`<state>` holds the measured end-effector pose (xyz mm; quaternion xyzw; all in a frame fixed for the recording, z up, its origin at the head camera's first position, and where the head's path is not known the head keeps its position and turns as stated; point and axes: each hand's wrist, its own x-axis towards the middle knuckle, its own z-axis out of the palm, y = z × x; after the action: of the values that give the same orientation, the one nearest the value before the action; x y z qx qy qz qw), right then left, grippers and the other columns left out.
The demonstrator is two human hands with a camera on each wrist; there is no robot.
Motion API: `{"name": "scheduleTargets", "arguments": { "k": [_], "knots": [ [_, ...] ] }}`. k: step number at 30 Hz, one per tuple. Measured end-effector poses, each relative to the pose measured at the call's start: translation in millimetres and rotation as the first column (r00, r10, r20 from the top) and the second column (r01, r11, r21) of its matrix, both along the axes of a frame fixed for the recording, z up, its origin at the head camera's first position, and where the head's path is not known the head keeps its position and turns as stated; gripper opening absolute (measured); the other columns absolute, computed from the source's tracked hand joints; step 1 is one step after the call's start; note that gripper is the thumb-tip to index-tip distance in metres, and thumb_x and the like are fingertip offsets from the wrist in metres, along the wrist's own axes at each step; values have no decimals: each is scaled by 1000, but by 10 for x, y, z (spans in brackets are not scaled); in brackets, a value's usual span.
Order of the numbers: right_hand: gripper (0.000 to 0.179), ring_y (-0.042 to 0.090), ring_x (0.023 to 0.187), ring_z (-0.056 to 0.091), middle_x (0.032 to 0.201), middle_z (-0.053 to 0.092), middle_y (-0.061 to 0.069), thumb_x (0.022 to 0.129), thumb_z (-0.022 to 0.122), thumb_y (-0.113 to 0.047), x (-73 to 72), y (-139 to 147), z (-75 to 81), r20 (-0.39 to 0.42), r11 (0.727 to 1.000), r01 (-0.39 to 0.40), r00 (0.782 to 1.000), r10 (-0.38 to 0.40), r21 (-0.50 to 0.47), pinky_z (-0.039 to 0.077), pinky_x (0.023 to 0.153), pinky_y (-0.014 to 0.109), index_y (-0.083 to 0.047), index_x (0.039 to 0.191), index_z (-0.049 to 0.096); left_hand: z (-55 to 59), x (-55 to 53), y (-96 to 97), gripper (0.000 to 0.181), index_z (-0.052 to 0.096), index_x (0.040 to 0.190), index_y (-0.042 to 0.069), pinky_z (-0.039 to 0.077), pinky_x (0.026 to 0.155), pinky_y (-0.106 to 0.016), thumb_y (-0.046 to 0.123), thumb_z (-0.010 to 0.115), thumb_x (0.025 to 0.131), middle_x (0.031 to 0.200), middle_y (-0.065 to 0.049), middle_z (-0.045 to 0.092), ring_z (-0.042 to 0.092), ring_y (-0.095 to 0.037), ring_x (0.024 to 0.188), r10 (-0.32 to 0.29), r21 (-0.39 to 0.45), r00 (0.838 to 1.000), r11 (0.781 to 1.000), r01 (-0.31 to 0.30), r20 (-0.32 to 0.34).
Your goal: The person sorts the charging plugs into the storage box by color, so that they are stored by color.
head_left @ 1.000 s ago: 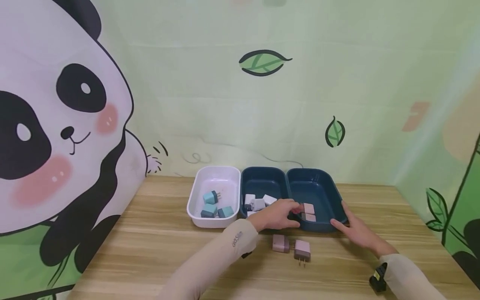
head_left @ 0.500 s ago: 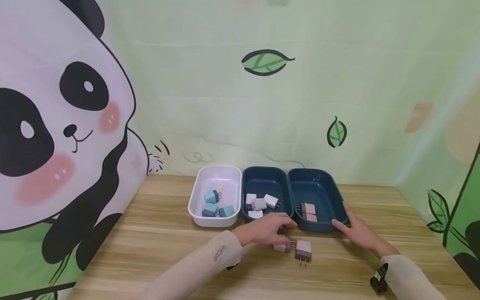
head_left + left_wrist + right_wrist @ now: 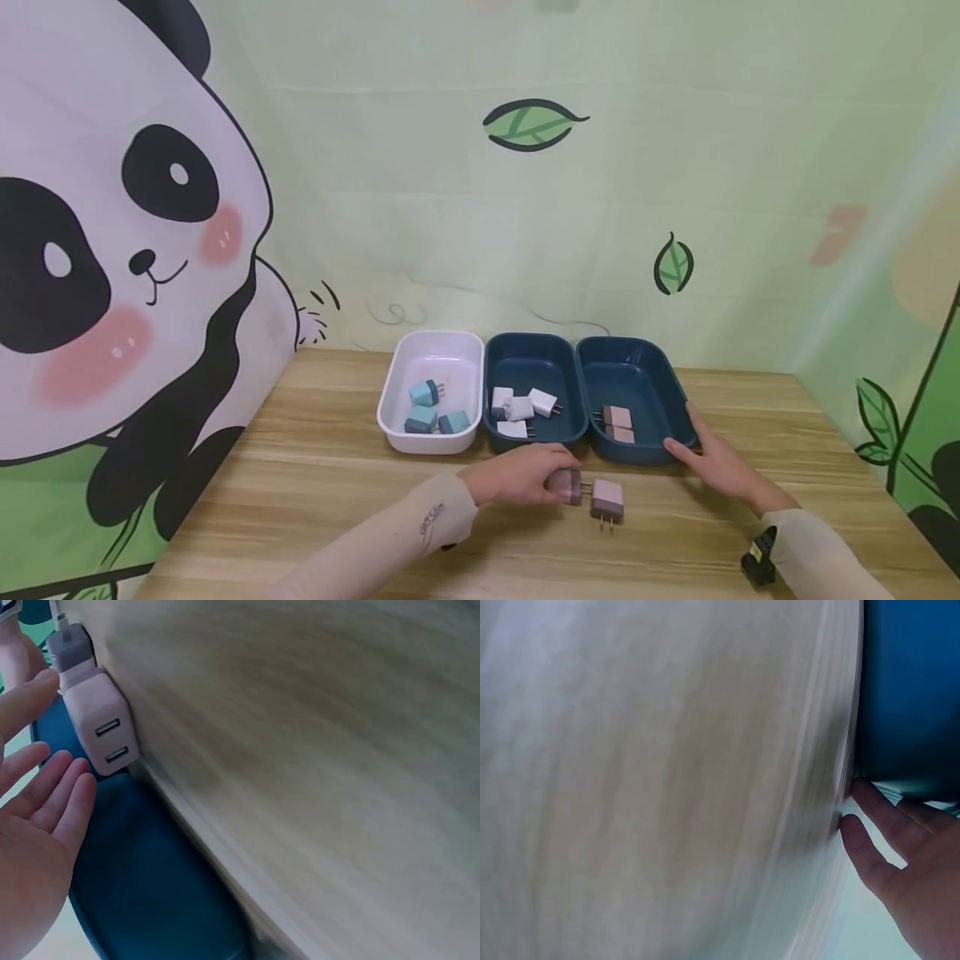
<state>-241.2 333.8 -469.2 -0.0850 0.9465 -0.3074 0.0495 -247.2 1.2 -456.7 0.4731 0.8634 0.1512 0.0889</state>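
In the head view, my left hand (image 3: 513,475) reaches over a pink plug-in USB charger (image 3: 566,487) on the table, thumb in front and fingers behind it. The left wrist view shows thumb and fingertips right beside this charger (image 3: 100,724), its two USB slots facing the hand; the fingers are fairly straight and apart. A second pink charger (image 3: 607,497) sits just to its right, prongs toward the front. My right hand (image 3: 716,467) rests with spread fingers at the front right corner of the right dark blue tray (image 3: 637,454), which contains two pink chargers (image 3: 617,417).
Left of that tray stands another dark blue tray (image 3: 534,337) with several white chargers (image 3: 519,407). Beside it, a white tray (image 3: 431,444) holds three teal chargers (image 3: 422,418). Behind the wooden table (image 3: 300,500) hangs a green backdrop (image 3: 405,217) with a panda print.
My left hand has moved from over the right dark blue tray, left and toward the front, down to the left pink charger. The right hand has stayed at the tray's corner.
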Motion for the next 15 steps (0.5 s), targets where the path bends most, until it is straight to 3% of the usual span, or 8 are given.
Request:
{"name": "scheduleTargets", "arguments": {
  "k": [5, 15],
  "knots": [
    [92, 57, 129, 18, 147, 8, 38, 96, 48, -48, -17, 6, -15, 5, 1000, 4, 1000, -4, 8, 21, 100, 67, 1, 148, -9, -41, -11, -12, 50, 56, 130, 12, 40, 92, -18, 27, 72, 85, 125, 1, 55, 50, -5, 104, 28, -22, 1000, 999, -28, 13],
    [92, 57, 130, 17, 147, 7, 38, 96, 47, -49, -29, 17, -26, 19, 1000, 10, 1000, -10, 4, 19, 100, 67, 1, 148, -9, -125, -43, -7, 50, 56, 129, 11, 41, 90, -17, 27, 72, 85, 120, 2, 58, 52, -3, 101, 15, -14, 1000, 1000, -15, 8]
  ]
}}
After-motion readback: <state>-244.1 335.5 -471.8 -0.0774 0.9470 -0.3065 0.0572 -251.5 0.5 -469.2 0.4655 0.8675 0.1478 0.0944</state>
